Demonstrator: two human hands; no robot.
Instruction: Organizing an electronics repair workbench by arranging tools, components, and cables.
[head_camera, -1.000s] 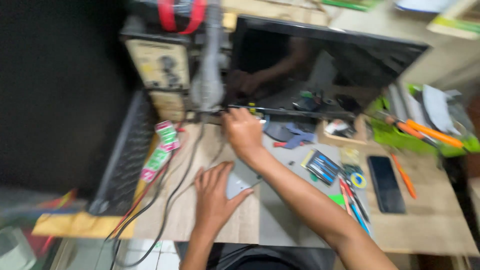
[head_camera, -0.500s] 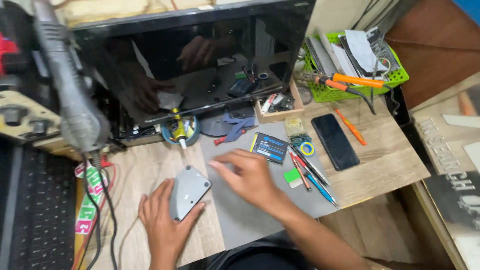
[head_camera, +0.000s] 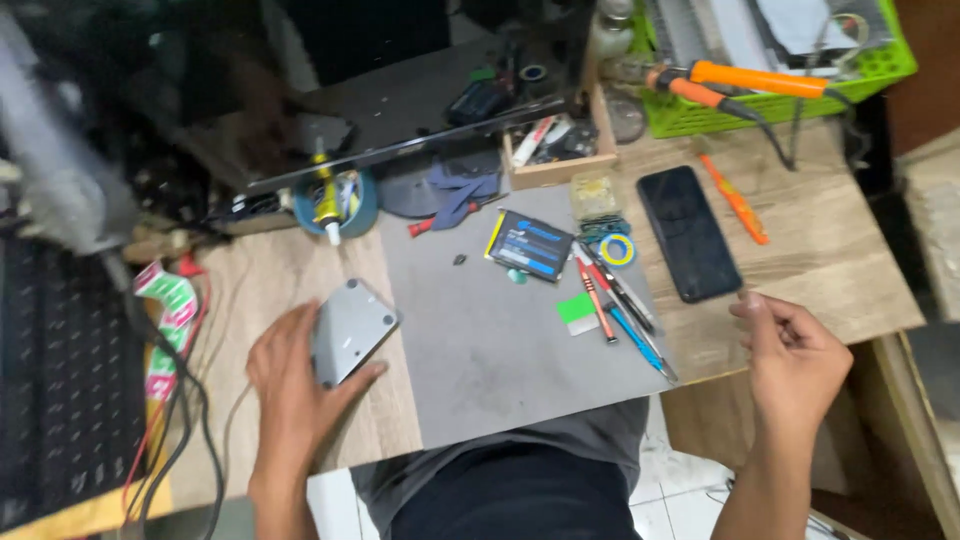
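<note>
My left hand (head_camera: 292, 392) grips a small flat grey box (head_camera: 350, 328) with rounded corners, held against the wooden desk at the left edge of the grey work mat (head_camera: 490, 340). My right hand (head_camera: 797, 358) hovers off the desk's front right corner, fingers loosely curled with nothing in them. A black phone (head_camera: 688, 232) lies face up just beyond that hand. On the mat's right side lie several screwdrivers and pens (head_camera: 615, 300), a green card (head_camera: 577, 310) and a dark blue packet (head_camera: 530, 244).
An open laptop (head_camera: 400, 100) stands at the back, with a tape roll (head_camera: 335, 200) in front of it. A small wooden tray (head_camera: 555, 150), a green basket (head_camera: 780, 60) with orange-handled tools, and an orange pen (head_camera: 735, 200) lie at the right. Cables (head_camera: 180, 400) trail at the left.
My right hand has swung from the middle of the mat to the right, past the desk's front corner. The view has tilted down and right. The left hand still holds the grey box.
</note>
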